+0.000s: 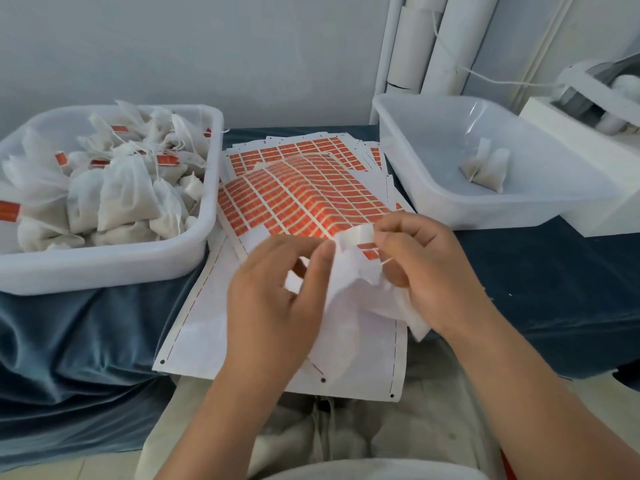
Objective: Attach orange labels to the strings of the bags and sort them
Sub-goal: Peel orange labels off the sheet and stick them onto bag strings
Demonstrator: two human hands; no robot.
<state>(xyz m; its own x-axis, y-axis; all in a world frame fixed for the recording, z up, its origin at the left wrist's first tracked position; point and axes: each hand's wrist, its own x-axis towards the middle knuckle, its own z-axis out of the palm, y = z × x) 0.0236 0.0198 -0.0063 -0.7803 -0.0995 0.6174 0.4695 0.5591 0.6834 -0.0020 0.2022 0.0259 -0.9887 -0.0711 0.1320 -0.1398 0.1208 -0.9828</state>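
In the middle of the head view, over the near edge of the table, the left hand (277, 282) and the right hand (426, 268) are holding a crumpled white mesh bag (356, 289) between them. The left thumb and forefinger are pinching its upper left edge, while the right hand's curled fingers are gripping its top right corner, with a thin pale string (386, 261) running out across the right palm. A patch of orange is showing between the two hands, though I cannot tell whether it is a label on the string or part of the sheet behind. Under the hands a stack of label sheets (304, 199) is lying on the table. The top sheet is buckling upward, with rows of orange stickers on its far half and white backing paper (207, 323) on its near half, which is hanging over the table edge toward the person's lap. To the left, a white plastic tub (104, 268) is sitting just beside the stack, heaped with filled bags (121, 199) whose strings are carrying orange labels (166, 159). To the right, a second white tub (433, 188) is sitting on the other side of the stack, holding a small cluster of filled bags (485, 168) toward its far side. A blue velvet cloth (86, 341) is covering the table, a white machine (588, 109) is standing behind the second tub, and white tubes (412, 46) are leaning against the wall
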